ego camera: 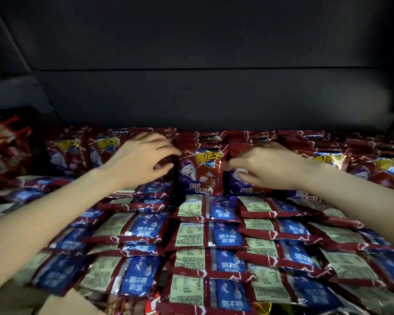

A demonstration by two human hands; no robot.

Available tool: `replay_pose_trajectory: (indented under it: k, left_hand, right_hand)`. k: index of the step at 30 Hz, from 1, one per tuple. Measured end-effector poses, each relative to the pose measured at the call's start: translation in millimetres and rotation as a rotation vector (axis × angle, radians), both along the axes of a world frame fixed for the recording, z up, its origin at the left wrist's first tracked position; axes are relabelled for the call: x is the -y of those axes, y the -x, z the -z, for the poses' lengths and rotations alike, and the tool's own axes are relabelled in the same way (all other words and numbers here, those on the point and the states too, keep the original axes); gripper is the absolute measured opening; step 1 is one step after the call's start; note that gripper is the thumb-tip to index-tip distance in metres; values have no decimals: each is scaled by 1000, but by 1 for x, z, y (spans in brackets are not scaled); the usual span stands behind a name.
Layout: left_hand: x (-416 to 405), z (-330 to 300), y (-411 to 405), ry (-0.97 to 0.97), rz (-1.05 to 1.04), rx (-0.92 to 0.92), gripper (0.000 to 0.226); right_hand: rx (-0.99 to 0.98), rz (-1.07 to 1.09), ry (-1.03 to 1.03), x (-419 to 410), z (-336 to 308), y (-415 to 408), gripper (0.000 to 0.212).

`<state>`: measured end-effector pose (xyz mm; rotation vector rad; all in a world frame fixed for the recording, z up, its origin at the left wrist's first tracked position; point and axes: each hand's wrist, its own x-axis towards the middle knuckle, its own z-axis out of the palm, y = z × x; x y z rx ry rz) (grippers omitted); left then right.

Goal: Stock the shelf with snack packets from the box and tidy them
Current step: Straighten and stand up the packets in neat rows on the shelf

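**Straightening the back row**

We see the left hand (143, 160) over the upright snack packets (65, 153) at the shelf's rear, fingers loosely spread, gripping nothing. Between the hands stands one centre packet (201, 171), facing us. The right hand (268, 167) pinches the neighbouring packet's (238, 185) top edge. These look light, soft and slippery; we judge the crimped seams the safest hold. Flat packets (191, 237) lie face-down in front.
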<state>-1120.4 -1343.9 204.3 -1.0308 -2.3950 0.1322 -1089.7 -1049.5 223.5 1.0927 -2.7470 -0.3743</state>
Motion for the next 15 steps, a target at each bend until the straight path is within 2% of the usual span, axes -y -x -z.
replay_pose_trajectory:
  k: [2, 5, 7, 11, 15]
  left_hand:
    - [31, -12, -27, -170, -86, 108, 32]
    - [80, -20, -62, -488, -194, 362, 28]
    - [109, -17, -75, -593, -251, 457, 23]
    - [163, -7, -78, -486, -398, 519, 27]
    - [196, 6, -57, -192, -474, 534, 35]
  right_hand:
    - [77, -97, 12, 19, -3, 2, 32]
    - [198, -229, 27, 56, -6, 8, 28]
    - [223, -291, 81, 84, -8, 9, 31]
    - [180, -373, 227, 136, 0, 15, 35]
    - [115, -329, 136, 176, 21, 24, 43]
